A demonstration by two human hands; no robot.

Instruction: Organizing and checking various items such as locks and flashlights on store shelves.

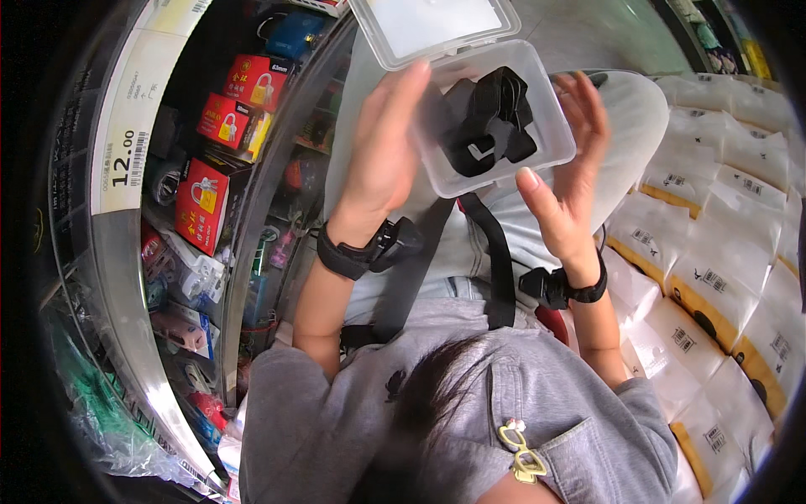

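Observation:
A clear plastic box [555, 134] sits tilted over my lap, its hinged lid [445, 21] swung back on the far side. Inside lies a bundled black strap [504, 101] with dark plastic parts. My left hand [388, 139] is against the box's left wall, its thumb along the rim near the hinge and its other fingers largely hidden. On the opposite side, my right hand [573, 172] is cupped near the right wall with fingers spread. Its thumb is raised by the near rim, and whether it touches the box I cannot tell.
To my left, a metal-edged shelf [155, 370] holds red boxed padlocks [201, 202] and packaged small goods. Rows of white packages [722, 277] with yellow bands line my right. Green plastic wrap [101, 395] lies at lower left. Black straps [495, 260] cross my lap.

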